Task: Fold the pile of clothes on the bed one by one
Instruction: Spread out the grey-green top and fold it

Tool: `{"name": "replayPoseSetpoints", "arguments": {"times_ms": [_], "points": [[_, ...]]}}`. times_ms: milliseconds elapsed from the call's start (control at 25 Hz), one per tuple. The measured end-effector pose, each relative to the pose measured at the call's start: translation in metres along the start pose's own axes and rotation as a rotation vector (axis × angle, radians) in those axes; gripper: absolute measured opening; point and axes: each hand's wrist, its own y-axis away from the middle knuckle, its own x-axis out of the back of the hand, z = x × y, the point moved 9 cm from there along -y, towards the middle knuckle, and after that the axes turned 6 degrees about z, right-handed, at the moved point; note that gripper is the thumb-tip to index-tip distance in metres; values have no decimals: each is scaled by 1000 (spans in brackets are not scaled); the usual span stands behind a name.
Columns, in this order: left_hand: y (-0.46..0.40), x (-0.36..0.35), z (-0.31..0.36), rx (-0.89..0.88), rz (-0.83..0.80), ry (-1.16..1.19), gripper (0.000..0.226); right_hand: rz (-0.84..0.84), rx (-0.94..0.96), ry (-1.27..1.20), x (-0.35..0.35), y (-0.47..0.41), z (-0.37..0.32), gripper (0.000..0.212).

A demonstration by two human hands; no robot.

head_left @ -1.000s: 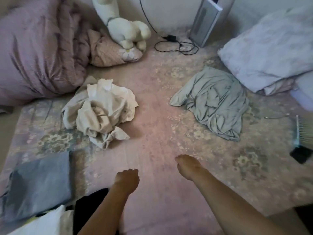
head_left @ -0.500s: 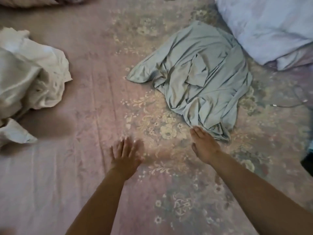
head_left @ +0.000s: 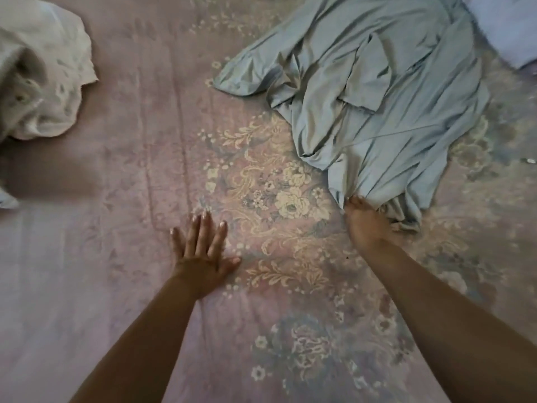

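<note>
Gripping the near hem of the crumpled blue garment [head_left: 386, 112], the right hand [head_left: 364, 225] sits right of centre in the frame, its fingers curled into a bunch of the fabric at the garment's lowest edge. The left hand [head_left: 203, 251] lies flat at lower centre, fingers straight and spread, palm pressed on the bed sheet [head_left: 145, 141] and holding nothing.

The blue garment spreads from that pinch up into the upper right of the frame, heaped in twisted folds with one sleeve or flap trailing toward upper centre. A cream garment [head_left: 43, 71] is bundled at the upper left, well apart from both hands, not yet folded. A pale pillow or bedding [head_left: 511, 24] touches the frame's upper right corner, just beside the blue cloth.

The main risk, as I judge it, is that only a small wad of cloth is caught: a pull from this one point would likely drag the garment toward the person as a rope-like bunch rather than open it flat, tightening the twists already in it. The fabric looks thin and slippery, so it may also slide out of the pinch. The far edge could snag against the bedding at upper right, and dragging may rumple the sheet beneath.
</note>
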Motion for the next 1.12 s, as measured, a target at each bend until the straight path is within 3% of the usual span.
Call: {"name": "replayPoseSetpoints", "arguments": {"times_ms": [80,160,240,360,480,560,640,680,800,960,1120], "points": [[0,-6,-3,30,-154,-46,87,149,130,-42,-4,31,-26,46],[3,-9,-2,39,-313,-46,82,214,233,-89,-4,75,-56,32],[5,4,2,51,-313,-36,82,281,363,-91,9,123,-91,24],[25,38,26,-107,-163,-29,94,204,391,-171,30,167,-127,46],[81,108,69,-507,178,129,114,186,375,-307,76,198,-140,34],[114,158,88,-672,274,287,85,156,343,-439,124,218,-142,13],[135,214,98,-771,264,338,39,114,263,-494,176,231,-139,20],[139,240,99,-785,219,344,27,60,231,-486,199,236,-137,24],[147,331,87,-683,58,346,26,-19,185,-498,279,259,-128,36],[167,479,71,-574,188,372,18,47,191,-476,393,296,-102,38],[195,601,63,-555,332,586,11,319,203,-553,511,315,-74,24]]}}
